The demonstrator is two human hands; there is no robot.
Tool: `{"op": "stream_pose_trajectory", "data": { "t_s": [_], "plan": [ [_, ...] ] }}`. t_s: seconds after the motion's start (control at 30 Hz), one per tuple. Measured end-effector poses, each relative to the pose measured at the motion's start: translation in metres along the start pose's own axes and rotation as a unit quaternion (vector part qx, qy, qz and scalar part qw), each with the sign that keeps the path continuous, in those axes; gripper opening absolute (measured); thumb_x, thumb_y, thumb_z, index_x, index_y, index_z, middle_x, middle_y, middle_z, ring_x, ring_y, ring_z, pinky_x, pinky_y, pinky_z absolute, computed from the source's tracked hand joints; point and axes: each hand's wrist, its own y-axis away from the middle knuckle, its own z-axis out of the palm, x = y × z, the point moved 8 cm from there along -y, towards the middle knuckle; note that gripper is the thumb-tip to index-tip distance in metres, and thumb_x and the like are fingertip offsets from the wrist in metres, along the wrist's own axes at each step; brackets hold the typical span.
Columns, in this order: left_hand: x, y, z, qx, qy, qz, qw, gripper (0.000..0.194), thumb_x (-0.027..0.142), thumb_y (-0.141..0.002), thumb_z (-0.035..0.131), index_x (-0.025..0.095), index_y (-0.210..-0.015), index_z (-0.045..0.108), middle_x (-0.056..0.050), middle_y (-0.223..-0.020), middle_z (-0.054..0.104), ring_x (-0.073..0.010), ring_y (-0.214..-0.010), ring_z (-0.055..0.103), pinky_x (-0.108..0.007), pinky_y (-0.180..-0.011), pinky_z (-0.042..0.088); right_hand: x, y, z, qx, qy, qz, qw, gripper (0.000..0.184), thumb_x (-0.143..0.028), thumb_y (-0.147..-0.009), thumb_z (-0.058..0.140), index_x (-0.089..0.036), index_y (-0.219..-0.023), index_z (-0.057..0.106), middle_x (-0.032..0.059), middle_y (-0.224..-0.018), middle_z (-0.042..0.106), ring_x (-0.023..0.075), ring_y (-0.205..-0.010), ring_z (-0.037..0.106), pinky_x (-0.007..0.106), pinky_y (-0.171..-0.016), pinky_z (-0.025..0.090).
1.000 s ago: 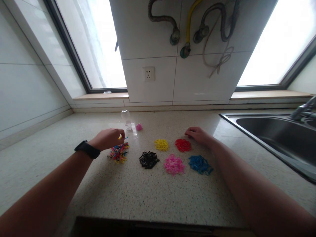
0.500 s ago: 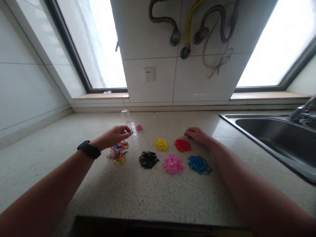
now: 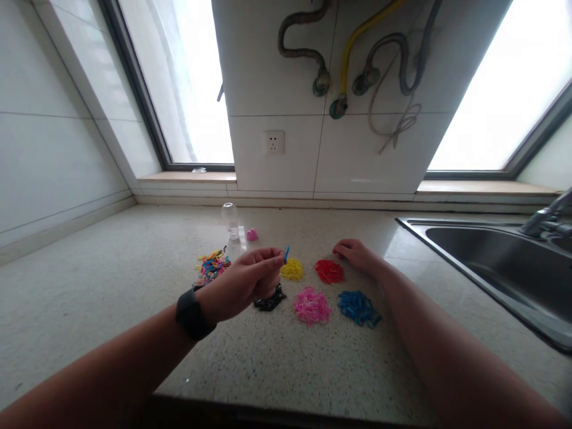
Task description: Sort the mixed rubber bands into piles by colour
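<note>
My left hand [image 3: 250, 275] pinches a small blue rubber band [image 3: 286, 255] between thumb and fingertips, held above the counter beside the yellow rubber bands [image 3: 292, 270]. Under that hand, the pile of black rubber bands [image 3: 270, 300] is partly hidden. Behind the wrist lies a mixed pile of coloured rubber bands [image 3: 212, 266]. My right hand [image 3: 355, 253] rests on the counter with its fingers curled together, just behind the red rubber bands [image 3: 329, 271]; nothing shows in it. Nearer to me are heaps of pink rubber bands [image 3: 312, 306] and blue rubber bands [image 3: 358, 308].
A clear bottle [image 3: 230, 221] stands at the back left of the speckled counter [image 3: 250, 363], with a pink cap [image 3: 252, 235] to its right. A steel sink [image 3: 491, 256] with a tap [image 3: 545, 217] is set in at the right. Behind is a tiled wall with a socket [image 3: 274, 142].
My left hand has moved right and nearer, from beside the mixed pile to over the black and yellow piles, carrying the blue rubber band. My right hand has stayed in place.
</note>
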Motion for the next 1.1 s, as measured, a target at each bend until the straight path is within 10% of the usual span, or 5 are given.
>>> {"op": "stream_pose_trajectory", "data": {
  "t_s": [0.33,0.7,1.1],
  "plan": [
    [0.006,0.014,0.047,-0.083,0.202,0.002,0.976,0.018,0.03,-0.094,0.06,0.018,-0.087,0.048,0.01,-0.052,0.023,-0.0058,-0.045,0.018,-0.021,-0.044,0.015,0.006,-0.003,0.001,0.003,0.021,-0.015,1.0,0.032,-0.042,-0.083,0.052,-0.017,-0.082,0.072,0.0026,-0.069,0.066,0.0153,-0.062,0.054,0.027,-0.059,0.038],
    [0.006,0.018,0.048,-0.053,0.219,0.024,0.974,0.017,0.023,-0.089,0.06,0.015,-0.078,0.048,0.01,-0.053,0.026,-0.0051,-0.046,0.021,-0.021,-0.045,0.018,0.015,-0.01,0.003,0.014,0.023,-0.01,1.0,0.032,-0.04,-0.083,0.052,-0.016,-0.082,0.073,0.0034,-0.07,0.067,0.0152,-0.062,0.054,0.027,-0.06,0.039],
    [0.007,0.015,0.041,-0.007,0.186,0.06,0.981,0.019,0.024,-0.084,0.073,0.014,-0.082,0.057,-0.001,-0.073,0.067,-0.0037,-0.051,0.051,-0.012,-0.044,0.039,0.01,-0.007,0.003,0.014,0.008,-0.008,1.0,0.03,-0.038,-0.082,0.052,-0.015,-0.08,0.071,0.0027,-0.067,0.065,0.0151,-0.062,0.055,0.028,-0.06,0.038]
  ]
}}
